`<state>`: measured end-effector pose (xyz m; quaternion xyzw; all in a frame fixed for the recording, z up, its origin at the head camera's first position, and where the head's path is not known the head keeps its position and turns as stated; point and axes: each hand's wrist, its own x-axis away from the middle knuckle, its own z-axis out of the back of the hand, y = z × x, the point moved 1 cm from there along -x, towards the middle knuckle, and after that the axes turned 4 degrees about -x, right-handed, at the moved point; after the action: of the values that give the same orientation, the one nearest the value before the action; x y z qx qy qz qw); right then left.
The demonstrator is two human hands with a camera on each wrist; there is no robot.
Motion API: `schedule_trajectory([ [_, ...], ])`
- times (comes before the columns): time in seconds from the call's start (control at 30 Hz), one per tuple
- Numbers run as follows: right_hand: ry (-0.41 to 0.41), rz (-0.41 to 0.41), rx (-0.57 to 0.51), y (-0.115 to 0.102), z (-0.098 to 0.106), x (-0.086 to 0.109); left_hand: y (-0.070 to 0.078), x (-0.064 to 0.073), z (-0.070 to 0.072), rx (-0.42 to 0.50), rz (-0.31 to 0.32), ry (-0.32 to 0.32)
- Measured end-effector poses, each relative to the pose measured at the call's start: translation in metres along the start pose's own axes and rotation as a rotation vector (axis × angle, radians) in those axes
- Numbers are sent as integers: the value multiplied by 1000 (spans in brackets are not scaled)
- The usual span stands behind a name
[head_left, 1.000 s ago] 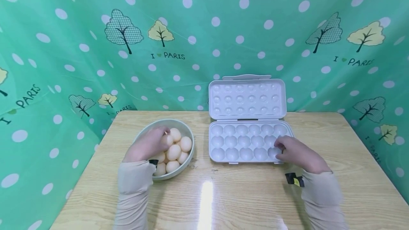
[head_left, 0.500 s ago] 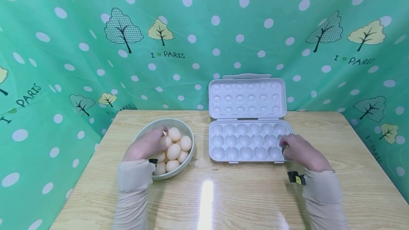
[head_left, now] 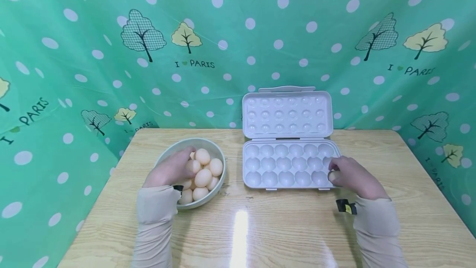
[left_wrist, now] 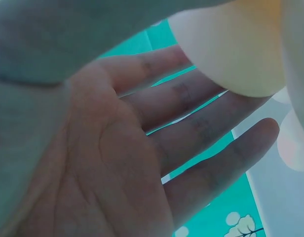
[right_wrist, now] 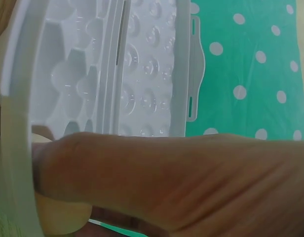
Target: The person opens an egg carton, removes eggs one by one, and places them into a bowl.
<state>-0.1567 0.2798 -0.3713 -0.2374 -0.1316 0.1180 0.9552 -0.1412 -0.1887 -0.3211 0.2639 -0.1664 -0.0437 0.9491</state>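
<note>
In the head view my left hand [head_left: 170,167] is in the round pale-green bowl [head_left: 222,183] heaped with eggs. Its fingers [left_wrist: 191,121], fairly straight in the left wrist view, reach an egg [left_wrist: 231,49]; the thumb is hidden there. At the right front corner of the pale egg box [head_left: 293,140], my right hand [head_left: 349,177] has its thumb [right_wrist: 78,168] across an egg [right_wrist: 63,215]. The fingers lie on the egg's other side, mostly out of sight. Rows of hollows [head_left: 284,163] in the box hold nothing where visible. The corner hollow is covered by the hand.
The box lid [head_left: 288,115] stands raised at the back, near the green dotted curtain [head_left: 230,20]. Bowl and box rest side by side on a wooden table [head_left: 282,222]. A black strap piece [head_left: 346,207] sits at the right sleeve.
My right hand has shifted slightly right, toward the corner of the box, uncovering the hollow beside it. The left hand has stayed nearly still among the eggs.
</note>
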Motion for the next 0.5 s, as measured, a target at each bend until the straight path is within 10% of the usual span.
schedule_trajectory([
  [0.3, -9, 4, 0, 1, -2, -2, 1, 0, 1, -33, -7, -1],
  [0.5, -13, -22, 4, 0, -3, -4, -1, 3, 0, 99, 35, -31],
])
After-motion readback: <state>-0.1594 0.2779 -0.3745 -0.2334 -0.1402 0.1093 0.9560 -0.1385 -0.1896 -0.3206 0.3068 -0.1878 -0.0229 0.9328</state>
